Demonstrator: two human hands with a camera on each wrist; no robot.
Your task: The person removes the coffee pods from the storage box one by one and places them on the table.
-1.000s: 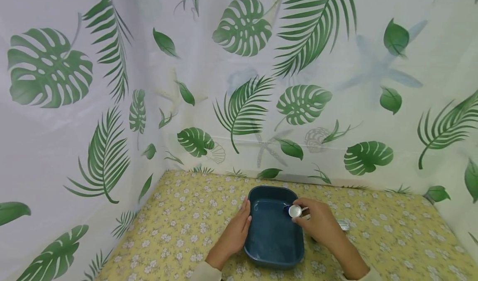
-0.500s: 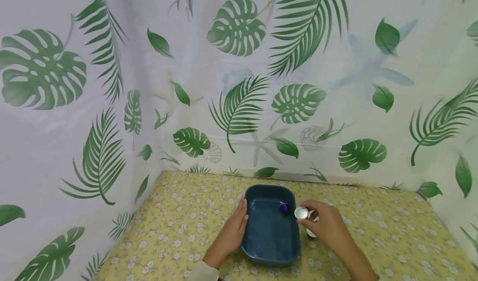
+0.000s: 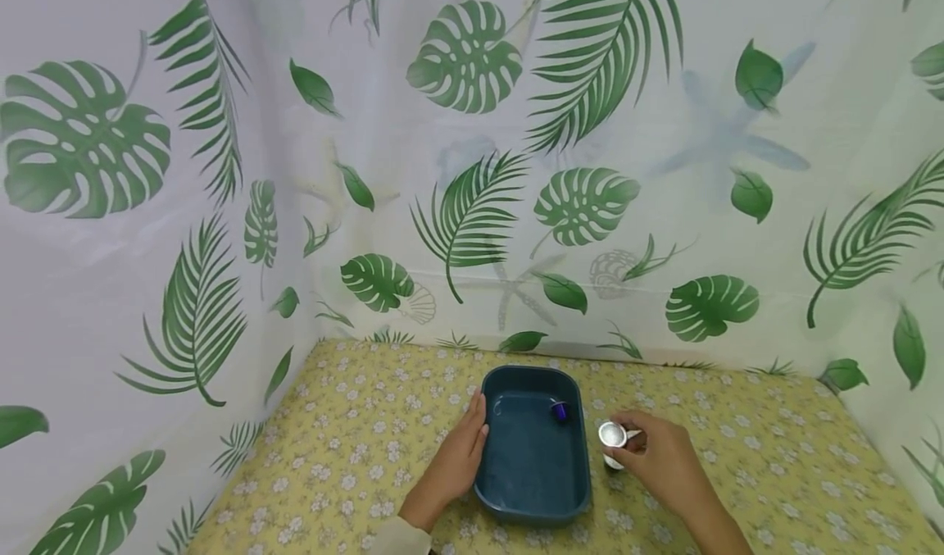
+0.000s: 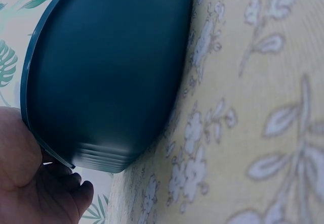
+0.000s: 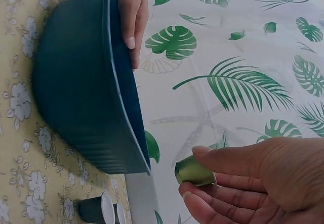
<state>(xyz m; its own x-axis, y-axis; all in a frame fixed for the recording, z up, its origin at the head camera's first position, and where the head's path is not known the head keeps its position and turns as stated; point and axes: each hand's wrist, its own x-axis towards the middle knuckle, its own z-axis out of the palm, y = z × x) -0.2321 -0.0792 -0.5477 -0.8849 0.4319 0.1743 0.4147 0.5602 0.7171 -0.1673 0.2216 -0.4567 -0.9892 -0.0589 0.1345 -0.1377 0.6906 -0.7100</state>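
My right hand [image 3: 656, 457] pinches a green coffee capsule [image 5: 195, 171] between thumb and fingers, just right of the dark teal basin [image 3: 531, 465]. In the head view its silver lid faces up. Inside the basin, near its far right corner, lies a blue-purple coffee capsule [image 3: 559, 411]. My left hand [image 3: 453, 465] rests along the basin's left side, fingers straight at the rim. Beside the basin on the tablecloth are dark coffee capsules [image 5: 96, 209] with pale lids; in the head view the right hand and its capsule mostly cover them.
A yellow cloth [image 3: 369, 432] with white flowers covers the table. White curtains [image 3: 442, 170] printed with green leaves rise behind it and along the left. The basin's walls stand high above the cloth.
My right hand has moved right, from over the basin to outside it, with the capsule in its fingers. The blue-purple capsule in the basin now shows fully. My left hand stays on the basin.
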